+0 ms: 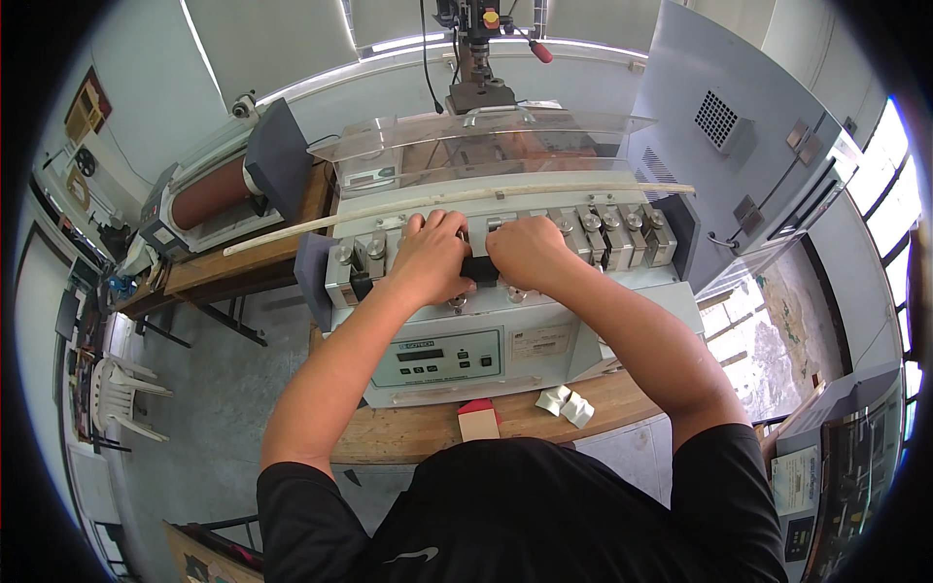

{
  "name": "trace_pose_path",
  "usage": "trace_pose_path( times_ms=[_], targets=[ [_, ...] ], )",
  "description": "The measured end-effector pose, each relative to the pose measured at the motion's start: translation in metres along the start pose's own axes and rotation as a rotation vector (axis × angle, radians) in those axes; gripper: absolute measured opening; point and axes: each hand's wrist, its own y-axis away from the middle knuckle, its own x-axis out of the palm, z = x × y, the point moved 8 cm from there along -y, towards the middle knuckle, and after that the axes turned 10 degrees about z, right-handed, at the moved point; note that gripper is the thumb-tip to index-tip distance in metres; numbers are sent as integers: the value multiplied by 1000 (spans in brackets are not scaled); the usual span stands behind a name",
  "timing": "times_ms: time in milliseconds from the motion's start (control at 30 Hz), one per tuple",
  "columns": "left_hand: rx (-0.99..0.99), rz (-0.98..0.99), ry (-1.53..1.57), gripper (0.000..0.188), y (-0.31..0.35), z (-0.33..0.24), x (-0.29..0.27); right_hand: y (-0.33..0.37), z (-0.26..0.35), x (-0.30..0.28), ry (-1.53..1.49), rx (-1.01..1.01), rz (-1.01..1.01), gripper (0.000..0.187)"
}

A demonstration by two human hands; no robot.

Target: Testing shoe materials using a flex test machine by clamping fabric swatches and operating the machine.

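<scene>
A pale grey bench-top machine (544,364) with a row of metal clamps (612,238) stands before me. Both my hands are at the middle of that row. A short black strip (480,269) shows between them, its ends hidden by my fingers. My left hand (432,257) is closed around its left end, thumb at the near side and fingertips over a clamp. Curled like a fist, my right hand (530,251) holds the strip's right end. Below my hands, round metal knobs (458,304) stick out. Another dark piece (362,285) sits by the leftmost clamps.
A clear hinged cover (573,126) is raised behind the clamps, with a long pale rod (321,223) across. A red-and-tan block (478,422) and crumpled silvery pieces (567,405) lie on the wooden bench (389,434). Left stands a roller machine (209,199); right, a tall grey panel (714,146).
</scene>
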Motion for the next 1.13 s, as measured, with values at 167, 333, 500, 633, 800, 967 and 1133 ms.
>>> trace_pose_path(
  times_ms=[167, 333, 500, 633, 800, 967, 1133],
  targets=[
    [11, 9, -5, 30, -2, -3, 2, 1, -3, 2, -13, 0, 10, 23],
    [-14, 1, 25, 31, -1, 1, 5, 8, -3, 1, -23, 27, 18, 25],
    [-68, 21, 67, 37, -1, 4, 6, 10, -9, 10, -15, 65, -4, 29],
    [-83, 44, 65, 37, 0, 6, 7, 26, -10, -7, -154, 67, -44, 32],
    [-65, -2, 56, 34, 0, 4, 2, 27, -10, -10, -221, -55, -251, 32],
    [-57, 9, 56, 34, -1, 5, 2, 12, -3, 2, -151, -44, -129, 28],
    [-27, 23, 19, 37, -3, 5, 8, 7, 5, -2, -42, -46, -85, 27]
  ],
)
